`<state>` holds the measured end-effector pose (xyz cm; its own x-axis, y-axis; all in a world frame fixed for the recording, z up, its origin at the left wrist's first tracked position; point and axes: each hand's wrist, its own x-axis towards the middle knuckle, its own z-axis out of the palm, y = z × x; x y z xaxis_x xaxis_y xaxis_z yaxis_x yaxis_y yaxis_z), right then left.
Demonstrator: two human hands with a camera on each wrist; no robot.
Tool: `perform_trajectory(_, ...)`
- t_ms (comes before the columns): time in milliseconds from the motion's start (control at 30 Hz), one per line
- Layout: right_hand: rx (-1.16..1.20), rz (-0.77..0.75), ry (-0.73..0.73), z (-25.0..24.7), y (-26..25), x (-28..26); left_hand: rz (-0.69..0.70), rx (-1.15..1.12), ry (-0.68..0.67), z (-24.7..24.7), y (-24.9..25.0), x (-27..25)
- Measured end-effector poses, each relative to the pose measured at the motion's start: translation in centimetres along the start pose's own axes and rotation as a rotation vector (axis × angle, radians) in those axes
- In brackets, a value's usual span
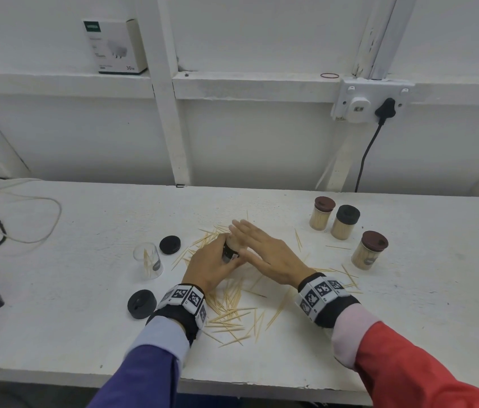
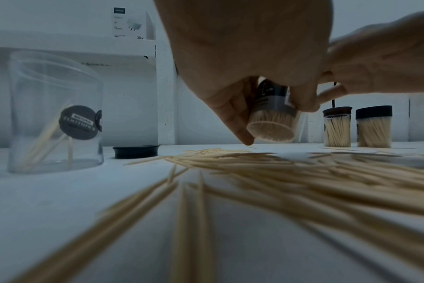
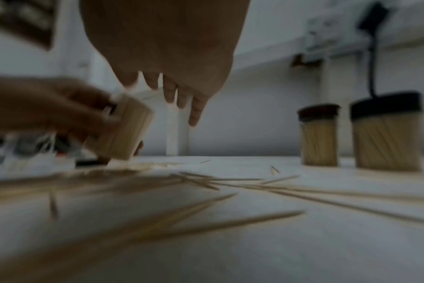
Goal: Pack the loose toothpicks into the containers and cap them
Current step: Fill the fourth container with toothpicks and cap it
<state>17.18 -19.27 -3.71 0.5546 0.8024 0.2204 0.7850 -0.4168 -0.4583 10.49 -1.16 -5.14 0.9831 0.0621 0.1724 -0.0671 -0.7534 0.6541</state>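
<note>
Loose toothpicks (image 1: 229,312): many lying on bench (image 1: 85,334), nearest cam.
Done: 3 capped jars (image 1: 345,222) standing far right.
Left hand (image 1: 209,267): fingers gripping full jar (image 2: 272,122), tilted, uncapped.
Right hand (image 1: 264,254): fingers spread flat, hovering beside it.
Left to do: near-empty jar (image 1: 148,260), 2 caps (image 1: 141,304) waiting.

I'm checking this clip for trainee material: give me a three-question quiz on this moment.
1. True or false: the left hand grips a tilted container full of toothpicks.
2. How many capped containers stand on the table? A two, B three, C four.
3. Fill in: the right hand's fingers are ___.

Key: 1 true; 2 B; 3 straight.
</note>
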Motion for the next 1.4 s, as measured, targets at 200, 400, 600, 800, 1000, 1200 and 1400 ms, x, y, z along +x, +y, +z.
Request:
perform_trajectory(200, -0.076, 0.364, -0.215, -2.6, 2.6, -0.6, -0.033, 0.071, -0.021, 0.0, -0.2, 0.2)
perform_trajectory(400, -0.183, 0.262, -0.376, -2.3, 3.2, -2.0, -0.025, 0.090, -0.033, 0.2, -0.3, 0.2)
perform_trajectory(600, -0.277, 0.372, -0.250, -1.7, 3.0, -2.0, -0.036, 0.102, -0.054, 0.0, -0.1, 0.1)
perform_trajectory(800, -0.413, 0.403, -0.243, -1.6, 2.4, -2.2, -0.039, 0.113, -0.090, 0.1, -0.2, 0.2)
perform_trajectory(1000, -0.468, 0.342, -0.261, -1.8, 2.3, -3.2, -0.023, 0.132, -0.106, 0.2, -0.4, 0.2)
perform_trajectory(1200, -0.380, 0.359, -0.115, -1.9, 1.1, -3.5, -0.009, 0.133, -0.120, 0.1, -0.3, 0.2)
perform_trajectory(1400, -0.296, 0.239, 0.126, -2.7, -0.3, -1.4, 0.023, 0.111, -0.151, 0.2, -0.4, 0.2)
